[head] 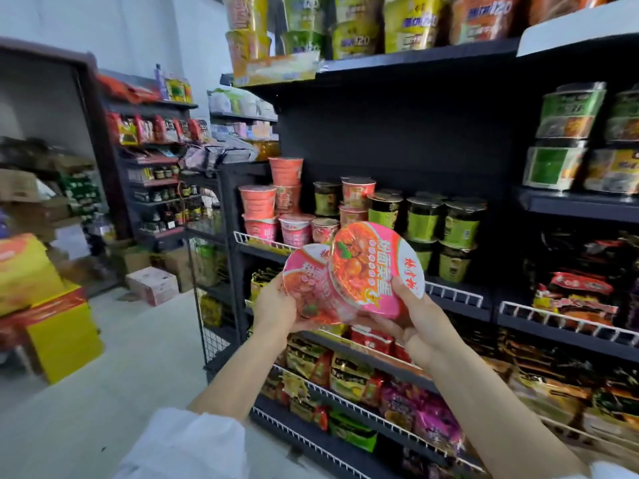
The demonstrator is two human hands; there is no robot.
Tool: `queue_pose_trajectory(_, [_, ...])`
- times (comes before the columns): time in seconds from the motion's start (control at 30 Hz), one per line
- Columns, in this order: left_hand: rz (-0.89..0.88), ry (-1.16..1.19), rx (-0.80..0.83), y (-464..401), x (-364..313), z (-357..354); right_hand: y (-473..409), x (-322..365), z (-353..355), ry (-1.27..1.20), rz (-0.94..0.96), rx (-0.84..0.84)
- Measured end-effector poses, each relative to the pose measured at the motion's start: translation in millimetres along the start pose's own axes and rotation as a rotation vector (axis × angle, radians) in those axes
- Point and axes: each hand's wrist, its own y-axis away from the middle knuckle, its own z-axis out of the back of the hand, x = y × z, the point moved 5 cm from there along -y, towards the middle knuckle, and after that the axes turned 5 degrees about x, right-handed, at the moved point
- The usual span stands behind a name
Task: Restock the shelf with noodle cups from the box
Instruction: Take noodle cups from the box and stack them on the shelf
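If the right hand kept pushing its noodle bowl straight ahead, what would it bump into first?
Probably the pink cups at the shelf's front rail, just beyond the bowl held by the right hand. Depth is hard to judge, so the green cups are possible.

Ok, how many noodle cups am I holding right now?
2: one pink cup in the left hand, one pink cup in the right hand, overlapping the first. None seems hidden behind them.

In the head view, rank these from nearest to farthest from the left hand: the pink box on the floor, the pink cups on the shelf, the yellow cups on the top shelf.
From the left hand:
1. Pink cups, on the shelf just above.
2. Pink box, on the floor to the left.
3. Yellow cups, high on the top shelf.
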Motion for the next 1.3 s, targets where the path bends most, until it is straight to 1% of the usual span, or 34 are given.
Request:
queue_pose_trajectory(0.07, [-0.023, -0.017, -0.051, -34, -1, 22, -27, -8, -23, -0.033, 0.014, -0.011])
queue_pose_trajectory(0.17, [-0.021, 0.053, -0.102, -84, -3, 46, -76, -18, -48, -0.021, 0.042, -0.026])
queue_pose_trajectory(0.33, [-0.027, 0.105, -0.110, -177, -11, 69, -175, -28, -79, -0.045, 0.068, -0.039])
queue_pose_trajectory(0.47, [-0.077, 0.141, -0.131, -255, -38, 85, -260, -19, -109, -0.128, 0.079, -0.072])
queue_pose_trajectory(0.53, [-0.105, 0.147, -0.132, -293, -58, 92, -297, -11, -127, -0.132, 0.094, -0.081])
queue_pose_trajectory(0.63, [-0.118, 0.256, -0.115, -347, -84, 102, -350, -3, -153, -0.074, 0.122, -0.074])
queue_pose_trajectory(0.83, [-0.162, 0.376, -0.046, -445, -131, 102, -442, -11, -195, -0.069, 0.069, -0.127])
queue_pose_trajectory(0.93, [-0.154, 0.415, -0.056, -491, -143, 106, -483, -17, -208, -0.075, 0.064, -0.156])
queue_pose_trajectory(1.1, [-0.151, 0.372, -0.068, -560, -154, 111, -542, -22, -219, -0.050, 0.057, -0.165])
queue_pose_trajectory(1.2, [-0.137, 0.350, -0.096, -590, -154, 110, -569, -25, -219, -0.050, 0.053, -0.181])
queue_pose_trajectory(1.3, [-0.118, 0.347, -0.061, -611, -151, 107, -590, -29, -220, -0.034, 0.020, -0.190])
